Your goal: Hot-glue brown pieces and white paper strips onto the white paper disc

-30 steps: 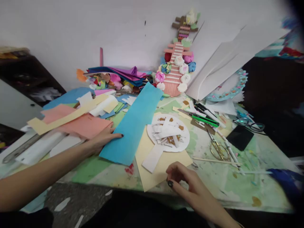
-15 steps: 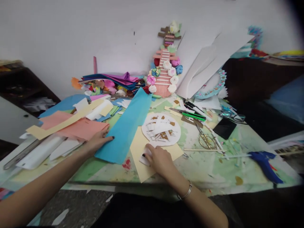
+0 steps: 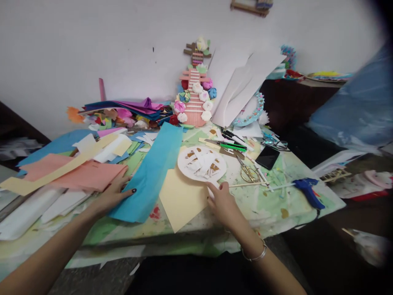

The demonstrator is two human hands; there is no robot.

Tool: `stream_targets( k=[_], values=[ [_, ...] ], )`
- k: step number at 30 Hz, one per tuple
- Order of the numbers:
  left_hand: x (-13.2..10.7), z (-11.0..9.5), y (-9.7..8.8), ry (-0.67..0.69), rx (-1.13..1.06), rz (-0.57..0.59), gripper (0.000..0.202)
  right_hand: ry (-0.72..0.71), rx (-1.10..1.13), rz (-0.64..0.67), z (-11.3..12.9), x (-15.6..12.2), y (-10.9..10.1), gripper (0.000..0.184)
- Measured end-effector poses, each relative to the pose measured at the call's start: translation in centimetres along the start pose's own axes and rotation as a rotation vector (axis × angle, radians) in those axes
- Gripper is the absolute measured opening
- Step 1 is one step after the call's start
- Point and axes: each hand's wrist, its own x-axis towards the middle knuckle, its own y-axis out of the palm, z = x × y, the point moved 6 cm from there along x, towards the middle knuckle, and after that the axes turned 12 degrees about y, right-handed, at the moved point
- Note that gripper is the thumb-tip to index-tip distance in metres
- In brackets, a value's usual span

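A long strip of blue paper (image 3: 150,174) lies slantwise on the table. My left hand (image 3: 113,196) is at its lower left edge, thumb on top, with the edge between thumb and fingers. A round white paper piece (image 3: 181,166) with a short handle, like a hand fan, carries white paper strips (image 3: 204,162) over brown patches. My right hand (image 3: 223,203) pinches its handle, forefinger stretched along it. Under and below the round piece is a cream sheet (image 3: 181,200).
Pink paper (image 3: 101,176) and white rolls (image 3: 30,213) are on the left. To the right are scissors (image 3: 249,174), a green cutter (image 3: 231,146), a phone (image 3: 267,158), glasses (image 3: 274,143) and a blue glue gun (image 3: 308,190). A flower-covered guitar decoration (image 3: 196,106) leans on the wall.
My right hand has shifted the round paper piece to the right and turned it, so the handle points lower right. More cream sheet shows. The left hand stays at the blue paper; the view has swung right.
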Motion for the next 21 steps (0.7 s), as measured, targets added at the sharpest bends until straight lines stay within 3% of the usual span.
stream_targets(
  k=[4,7,11,14,17,19,21],
  values=[
    [0.7,1.1,-1.4,0.033,-0.005,0.163,0.08,-0.007,0.173,-0.09,-4.0,0.4,-1.6,0.064],
    [1.3,0.6,-3.4,0.095,0.212,0.218,0.064,-0.053,0.379,-0.191,-7.3,-0.2,-3.3,0.067],
    [2.0,-2.8,-3.8,0.114,0.524,0.102,0.042,0.033,0.59,-0.218,-11.4,-1.2,-4.2,0.068],
    [2.7,-7.7,-0.6,0.207,0.617,-0.007,0.047,0.09,0.713,-0.204,-12.9,-1.6,-4.2,0.074],
    [4.1,-12.2,4.4,0.373,0.644,0.062,0.046,0.131,0.764,-0.215,-13.6,-1.6,-4.0,0.079],
    [5.4,-13.8,6.6,0.398,0.671,0.095,0.036,0.154,0.803,-0.222,-14.0,-1.6,-3.8,0.078],
    [6.6,-14.2,7.7,0.378,0.702,0.115,0.03,0.175,0.883,-0.189,-14.2,-1.5,-3.4,0.075]
  ],
)
